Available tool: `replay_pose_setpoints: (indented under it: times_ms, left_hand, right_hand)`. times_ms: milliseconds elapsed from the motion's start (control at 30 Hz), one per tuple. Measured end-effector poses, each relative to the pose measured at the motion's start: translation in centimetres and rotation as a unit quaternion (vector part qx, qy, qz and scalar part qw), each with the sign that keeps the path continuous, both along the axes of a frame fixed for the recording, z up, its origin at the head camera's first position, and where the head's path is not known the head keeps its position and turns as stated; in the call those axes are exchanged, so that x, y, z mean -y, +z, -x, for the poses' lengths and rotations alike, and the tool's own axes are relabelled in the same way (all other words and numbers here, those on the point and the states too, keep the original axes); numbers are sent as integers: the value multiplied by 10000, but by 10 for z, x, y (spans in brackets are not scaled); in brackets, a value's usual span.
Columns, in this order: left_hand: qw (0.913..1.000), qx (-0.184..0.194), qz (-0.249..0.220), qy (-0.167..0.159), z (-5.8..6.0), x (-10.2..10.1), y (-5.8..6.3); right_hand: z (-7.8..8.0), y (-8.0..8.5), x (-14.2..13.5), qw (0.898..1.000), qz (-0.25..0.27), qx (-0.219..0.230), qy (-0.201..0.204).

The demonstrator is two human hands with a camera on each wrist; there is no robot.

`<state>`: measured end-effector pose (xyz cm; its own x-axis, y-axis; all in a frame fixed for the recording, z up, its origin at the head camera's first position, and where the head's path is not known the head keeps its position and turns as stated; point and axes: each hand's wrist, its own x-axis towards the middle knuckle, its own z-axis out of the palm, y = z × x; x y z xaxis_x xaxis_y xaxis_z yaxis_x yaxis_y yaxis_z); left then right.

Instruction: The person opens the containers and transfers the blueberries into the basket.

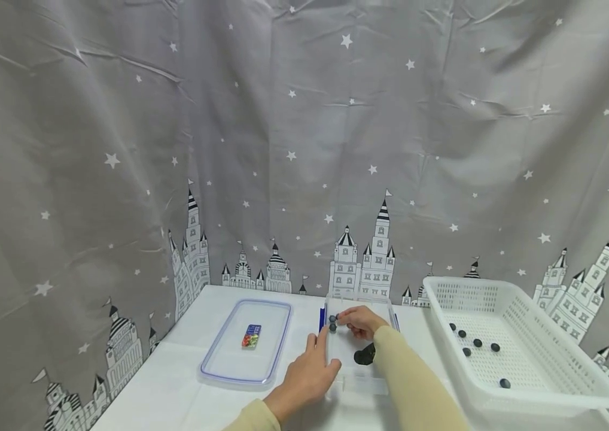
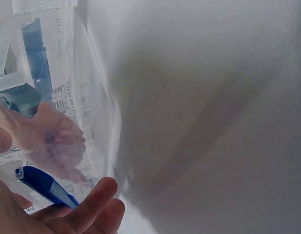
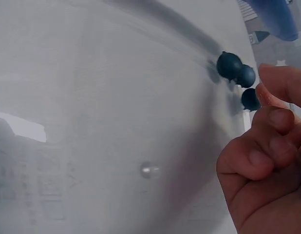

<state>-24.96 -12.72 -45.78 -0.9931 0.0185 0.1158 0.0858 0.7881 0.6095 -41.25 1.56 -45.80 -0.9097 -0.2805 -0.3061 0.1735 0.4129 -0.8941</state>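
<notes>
A clear plastic container with blue side latches stands on the white table. Three small dark blueberries cluster at its left side, near the far corner. My right hand reaches in from the right; thumb and index finger pinch one blueberry beside the other two, and the remaining fingers are curled. My left hand rests along the container's left wall with its fingers stretched forward. In the left wrist view its fingers lie by a blue latch, and the right hand shows through the clear wall.
A clear lid with a blue-edged rim lies to the left, bearing a small fruit-printed label. On the right, a white perforated basket contains several more blueberries. A grey curtain hangs behind the table.
</notes>
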Motion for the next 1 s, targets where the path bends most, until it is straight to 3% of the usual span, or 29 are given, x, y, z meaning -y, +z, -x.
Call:
replay_pose_setpoints:
  times_ms: [467, 1000]
  left_hand:
    - [10000, -69, 49, -40, -1, 0, -2]
    - [9998, -219, 36, -20, -1, 0, -2]
  right_hand:
    - [-6, -7, 4, 9993, -181, -82, -322]
    - [-8, -7, 6, 9977, -583, -325, -141]
